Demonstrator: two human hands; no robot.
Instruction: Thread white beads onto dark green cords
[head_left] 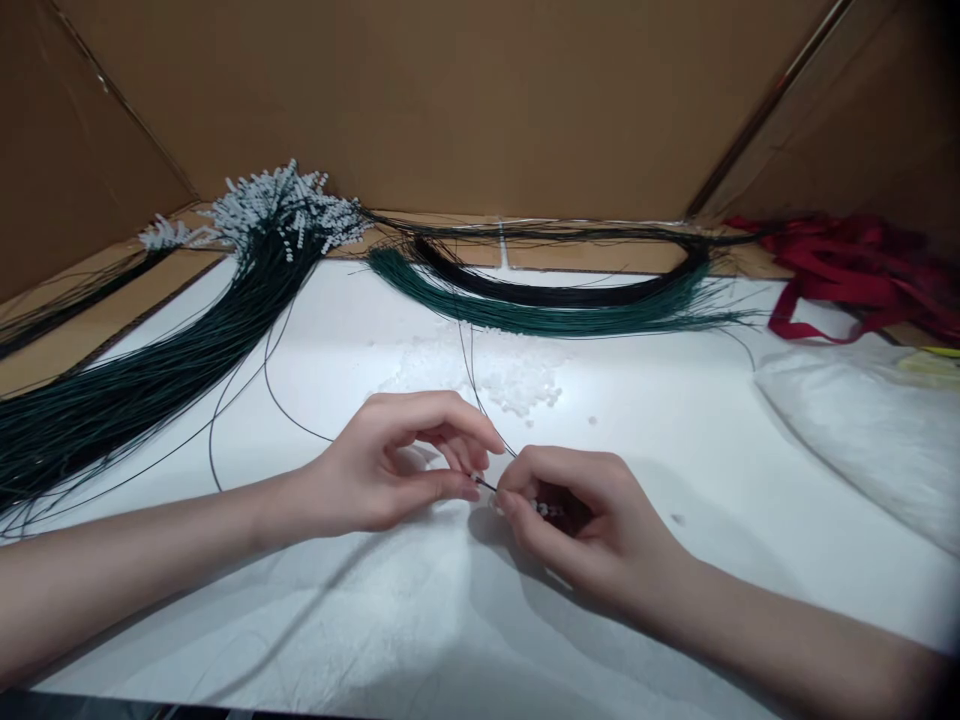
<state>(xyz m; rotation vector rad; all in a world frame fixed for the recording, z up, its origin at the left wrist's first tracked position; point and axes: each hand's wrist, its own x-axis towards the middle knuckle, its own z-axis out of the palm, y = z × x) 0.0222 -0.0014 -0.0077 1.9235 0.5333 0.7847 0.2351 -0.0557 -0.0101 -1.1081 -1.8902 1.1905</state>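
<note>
My left hand (397, 465) is closed in a pinch on the end of a thin dark wire (480, 400) that runs back toward the coiled bundle. My right hand (577, 520) is curled shut just to its right, fingertips meeting the wire end, with small white beads (544, 509) showing inside its fingers. Both hands rest on the white table (675, 430) near its middle. A loose heap of small clear-white beads (517, 380) lies just beyond the hands.
A thick bundle of dark green wires tipped with white beads (255, 235) fans across the left. A curved bundle of green and black wires (555, 295) lies at the back. Red ribbon (855, 265) and a clear plastic bag (862, 430) sit right. Cardboard walls (450, 100) surround the table.
</note>
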